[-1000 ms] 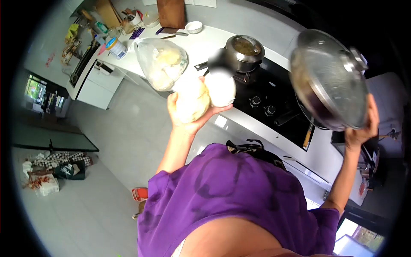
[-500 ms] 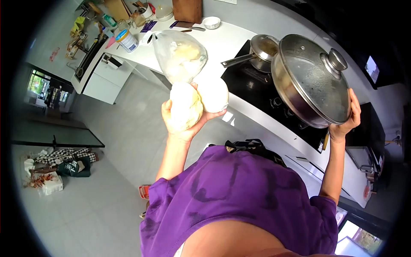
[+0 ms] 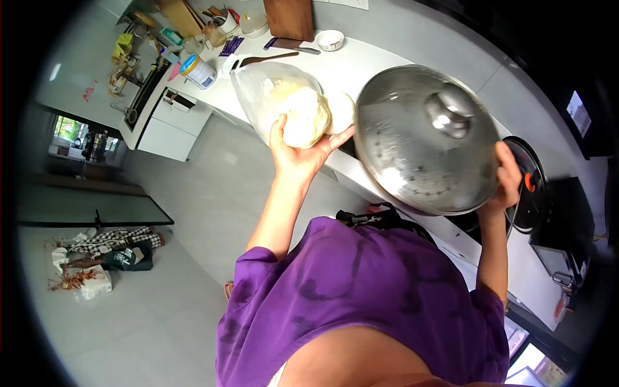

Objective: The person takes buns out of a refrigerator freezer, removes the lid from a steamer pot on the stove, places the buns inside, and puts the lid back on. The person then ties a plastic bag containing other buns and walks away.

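My left hand (image 3: 300,158) is closed around two large pale steamed buns: a rough-sided bun (image 3: 306,119) in front and a smoother white bun (image 3: 340,113) beside it. Just behind them, a clear plastic bag (image 3: 248,84) with pale pieces in it stands at the counter's edge; whether my hand touches it, I cannot tell. My right hand (image 3: 506,180) grips the right edge of a wide steel pan with a glass lid (image 3: 412,138), tilted toward me. Droplets cover the inside of the glass, and a steel knob (image 3: 451,113) sits on top. The pan's contents are hidden.
On the white counter (image 3: 354,61) lie a cleaver (image 3: 293,45), a dark wooden spatula (image 3: 267,58), a small white bowl (image 3: 330,40) and a tin (image 3: 198,71). A dark round thing with an orange spot (image 3: 530,182) shows behind my right hand.
The lidded pan has moved left toward my left hand, covering the saucepan on the hob. My left hand has moved up and right with the buns, now overlapping the bag.
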`<state>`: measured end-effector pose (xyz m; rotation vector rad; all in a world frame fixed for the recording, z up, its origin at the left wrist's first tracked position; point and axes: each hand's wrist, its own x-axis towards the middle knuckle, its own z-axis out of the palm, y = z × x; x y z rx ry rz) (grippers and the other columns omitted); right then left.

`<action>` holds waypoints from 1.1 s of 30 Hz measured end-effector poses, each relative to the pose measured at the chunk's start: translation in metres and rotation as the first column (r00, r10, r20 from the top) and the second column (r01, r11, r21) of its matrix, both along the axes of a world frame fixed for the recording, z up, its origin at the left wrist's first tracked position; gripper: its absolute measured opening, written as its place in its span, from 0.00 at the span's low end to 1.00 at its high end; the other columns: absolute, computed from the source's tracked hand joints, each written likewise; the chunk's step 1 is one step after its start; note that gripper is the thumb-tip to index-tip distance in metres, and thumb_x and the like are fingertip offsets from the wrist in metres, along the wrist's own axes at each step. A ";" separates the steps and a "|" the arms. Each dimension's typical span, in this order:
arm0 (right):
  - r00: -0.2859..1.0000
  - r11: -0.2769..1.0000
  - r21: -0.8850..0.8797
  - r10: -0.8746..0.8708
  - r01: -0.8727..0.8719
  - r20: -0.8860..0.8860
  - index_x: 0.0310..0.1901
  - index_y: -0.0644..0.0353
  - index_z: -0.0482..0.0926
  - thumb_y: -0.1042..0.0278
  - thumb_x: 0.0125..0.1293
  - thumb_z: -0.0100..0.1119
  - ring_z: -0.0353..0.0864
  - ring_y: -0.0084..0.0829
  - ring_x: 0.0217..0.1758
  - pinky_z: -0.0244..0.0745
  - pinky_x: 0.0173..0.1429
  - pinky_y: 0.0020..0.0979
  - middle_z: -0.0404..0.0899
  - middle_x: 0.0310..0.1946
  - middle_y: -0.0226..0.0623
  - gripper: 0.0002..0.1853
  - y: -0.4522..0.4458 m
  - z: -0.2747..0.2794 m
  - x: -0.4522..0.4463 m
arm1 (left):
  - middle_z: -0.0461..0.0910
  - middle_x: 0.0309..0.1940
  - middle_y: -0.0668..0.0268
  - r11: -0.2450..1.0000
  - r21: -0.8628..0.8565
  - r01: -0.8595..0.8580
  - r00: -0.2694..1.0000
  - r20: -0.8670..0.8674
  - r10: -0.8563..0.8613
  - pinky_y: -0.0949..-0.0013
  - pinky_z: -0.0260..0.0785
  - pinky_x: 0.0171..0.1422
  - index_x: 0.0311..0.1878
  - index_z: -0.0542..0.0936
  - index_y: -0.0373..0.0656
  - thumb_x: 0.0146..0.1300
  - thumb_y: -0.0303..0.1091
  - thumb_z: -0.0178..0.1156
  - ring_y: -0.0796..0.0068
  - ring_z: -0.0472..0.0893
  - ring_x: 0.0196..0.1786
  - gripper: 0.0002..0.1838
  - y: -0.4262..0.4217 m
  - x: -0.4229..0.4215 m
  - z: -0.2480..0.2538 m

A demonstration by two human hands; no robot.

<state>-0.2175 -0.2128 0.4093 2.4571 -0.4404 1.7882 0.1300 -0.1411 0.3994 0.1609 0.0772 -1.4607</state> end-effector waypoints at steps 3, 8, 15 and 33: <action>0.991 1.000 -0.016 -0.026 0.024 -0.130 0.43 0.56 0.67 0.74 0.48 0.74 0.80 0.56 0.52 0.80 0.53 0.43 0.78 0.53 0.47 0.25 -0.006 0.005 0.036 | 0.71 0.63 0.56 0.976 0.069 -0.209 0.899 0.407 0.164 0.45 0.61 0.70 0.66 0.67 0.42 0.65 0.48 0.47 0.54 0.70 0.66 0.29 -0.044 0.016 -0.014; 0.979 0.999 -0.020 0.032 -0.037 -0.202 0.42 0.47 0.75 0.69 0.49 0.69 0.78 0.38 0.44 0.80 0.40 0.31 0.79 0.52 0.36 0.18 -0.009 0.002 0.083 | 0.80 0.51 0.54 0.983 0.158 0.098 0.900 0.408 -0.156 0.57 0.73 0.57 0.57 0.76 0.40 0.59 0.60 0.51 0.58 0.80 0.49 0.34 -0.076 0.034 -0.020; 0.971 0.992 -0.075 0.082 -0.101 -0.226 0.50 0.35 0.74 0.67 0.63 0.60 0.72 0.26 0.41 0.76 0.37 0.26 0.76 0.54 0.24 0.16 -0.007 -0.004 0.138 | 0.80 0.47 0.54 0.946 0.250 0.207 0.852 0.429 -0.300 0.60 0.76 0.53 0.56 0.75 0.40 0.61 0.65 0.50 0.61 0.82 0.45 0.36 -0.084 0.041 -0.001; 0.916 0.991 0.088 0.125 -0.098 -0.381 0.42 0.52 0.83 0.60 0.50 0.72 0.81 0.34 0.37 0.72 0.36 0.33 0.83 0.43 0.35 0.17 -0.047 0.023 0.190 | 0.81 0.38 0.55 0.908 0.287 0.304 0.878 0.287 -0.384 0.64 0.78 0.40 0.51 0.77 0.39 0.54 0.56 0.60 0.65 0.83 0.36 0.31 -0.131 0.139 -0.023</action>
